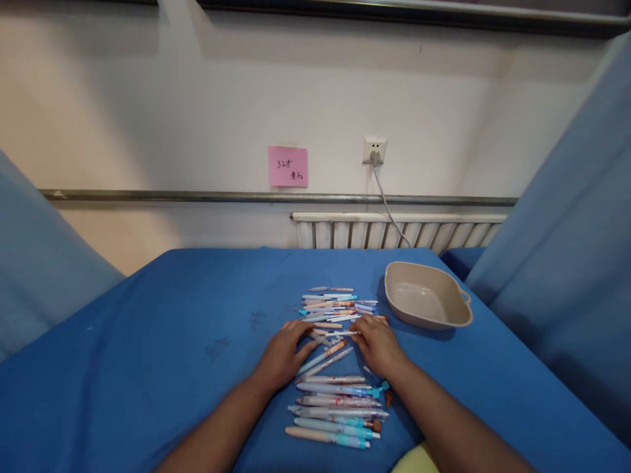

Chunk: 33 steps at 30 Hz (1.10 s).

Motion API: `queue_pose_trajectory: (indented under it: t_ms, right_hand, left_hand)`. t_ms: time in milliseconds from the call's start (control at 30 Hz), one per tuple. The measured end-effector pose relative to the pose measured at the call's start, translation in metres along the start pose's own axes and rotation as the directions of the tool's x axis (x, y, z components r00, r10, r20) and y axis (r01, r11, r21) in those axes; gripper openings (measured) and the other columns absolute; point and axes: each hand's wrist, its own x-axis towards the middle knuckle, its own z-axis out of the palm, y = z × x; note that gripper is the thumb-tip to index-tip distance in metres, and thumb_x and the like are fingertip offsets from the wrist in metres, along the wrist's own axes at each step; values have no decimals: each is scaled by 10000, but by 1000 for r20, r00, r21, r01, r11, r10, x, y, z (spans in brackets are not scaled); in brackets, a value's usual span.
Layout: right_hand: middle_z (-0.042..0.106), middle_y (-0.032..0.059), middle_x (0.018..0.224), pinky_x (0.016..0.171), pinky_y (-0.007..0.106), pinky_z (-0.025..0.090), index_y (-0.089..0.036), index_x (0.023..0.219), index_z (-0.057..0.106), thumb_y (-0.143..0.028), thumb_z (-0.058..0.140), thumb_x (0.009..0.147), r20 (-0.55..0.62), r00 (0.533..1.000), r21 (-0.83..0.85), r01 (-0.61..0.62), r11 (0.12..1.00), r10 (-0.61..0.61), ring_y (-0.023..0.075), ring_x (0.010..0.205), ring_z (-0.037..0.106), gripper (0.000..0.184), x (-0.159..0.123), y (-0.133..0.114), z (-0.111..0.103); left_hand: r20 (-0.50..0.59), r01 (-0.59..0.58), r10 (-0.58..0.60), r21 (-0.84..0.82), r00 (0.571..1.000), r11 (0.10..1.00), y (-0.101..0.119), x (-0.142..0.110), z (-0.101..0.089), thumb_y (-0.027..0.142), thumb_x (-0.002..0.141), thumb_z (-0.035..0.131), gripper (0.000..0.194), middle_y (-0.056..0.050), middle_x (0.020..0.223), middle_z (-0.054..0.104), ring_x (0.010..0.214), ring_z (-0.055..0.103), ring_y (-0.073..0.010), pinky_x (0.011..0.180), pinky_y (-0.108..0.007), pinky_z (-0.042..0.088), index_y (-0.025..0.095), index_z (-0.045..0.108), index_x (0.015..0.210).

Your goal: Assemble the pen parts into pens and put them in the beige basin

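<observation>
Many pens lie crosswise on the blue cloth in a column between my arms. My left hand rests at the left ends of the middle pens, its thumb and fingers curled around some of them. Opposite, my right hand has its fingers bent over the right ends, closed on a white pen and perhaps others beneath. Between the hands, a blue and orange pen lies slanted. Nearer to me is a row of pens in pale blue, white and peach. A farther group of pens lies beyond my fingertips.
A beige plastic basin stands on the blue-covered table at the right. Blue curtains hang on both sides. Behind are a radiator, a wall socket with a plugged cable and a pink note.
</observation>
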Motion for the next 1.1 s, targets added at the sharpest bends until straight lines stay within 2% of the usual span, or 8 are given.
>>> queue_pose_trajectory:
  t_ms: [133, 367, 533, 767, 833, 900, 1000, 1100]
  right_hand:
    - [617, 26, 941, 833, 303, 340, -239, 931, 624, -286, 494, 897, 57, 996, 11, 65, 998, -65, 186, 937, 528, 142, 0, -7, 1]
    - [613, 56, 986, 854, 334, 326, -227, 961, 627, -225, 496, 880, 73, 996, -109, -43, 993, 51, 205, 965, 523, 155, 1, 0, -8]
    - [600, 71, 1041, 879, 358, 321, -223, 1061, 592, -192, 571, 810, 46, 996, -147, -66, 987, 74, 230, 1004, 497, 254, -2, 2, -8]
    - [587, 118, 1046, 811, 378, 341, -194, 1051, 590, -141, 485, 851, -31, 989, -234, -146, 961, 143, 260, 978, 490, 232, 2, -4, -11]
    - [583, 115, 1076, 829, 372, 345, -195, 1076, 575, -169, 452, 884, -47, 996, -165, -78, 983, 71, 248, 994, 489, 229, 2, -9, -13]
    - [592, 81, 1088, 855, 344, 352, -212, 1087, 566, -204, 470, 891, 6, 996, -44, 87, 995, -87, 220, 1012, 489, 219, 0, -16, -12]
    - [621, 29, 1048, 878, 310, 353, -237, 1064, 579, -227, 532, 866, 143, 945, 97, 282, 955, -293, 185, 1001, 501, 204, -4, -25, -9]
    - [630, 26, 1005, 879, 325, 345, -250, 1045, 601, -243, 545, 863, 213, 934, 61, 279, 958, -286, 189, 985, 505, 191, -8, -29, -8]
  left_hand:
    - [32, -90, 90, 12, 995, 996, 8, 2, 2, 284, 891, 476, 184, -42, 957, 653, 931, 556, -198, 830, -314, 413, 228, 623, 987]
    - [11, 47, -48, 78, 999, 996, -4, 1, -6, 303, 902, 428, 241, -55, 896, 674, 860, 582, -207, 761, -300, 425, 210, 648, 936]
    - [114, 81, -90, 77, 989, 994, -3, -2, -13, 298, 906, 410, 246, -38, 870, 670, 829, 589, -198, 723, -278, 417, 218, 642, 897]
    - [29, 131, -136, 119, 990, 984, 1, 12, 7, 271, 884, 452, 197, -55, 879, 665, 848, 575, -209, 729, -292, 412, 201, 631, 929]
    - [10, 153, -155, 118, 988, 981, 1, 15, 12, 252, 867, 477, 172, -56, 894, 665, 861, 573, -213, 740, -303, 416, 198, 625, 935]
    - [-20, 140, -139, 90, 990, 986, 1, 15, 13, 220, 840, 511, 178, -57, 963, 661, 915, 567, -217, 792, -319, 416, 199, 610, 986]
    - [-93, 92, -88, 35, 992, 995, 4, 9, 8, 194, 820, 525, 258, -66, 1055, 638, 987, 550, -218, 867, -336, 400, 198, 574, 1073]
    - [-33, 81, -81, -10, 996, 997, 9, 1, -2, 239, 834, 499, 184, -42, 929, 653, 869, 575, -192, 778, -294, 423, 194, 599, 982]
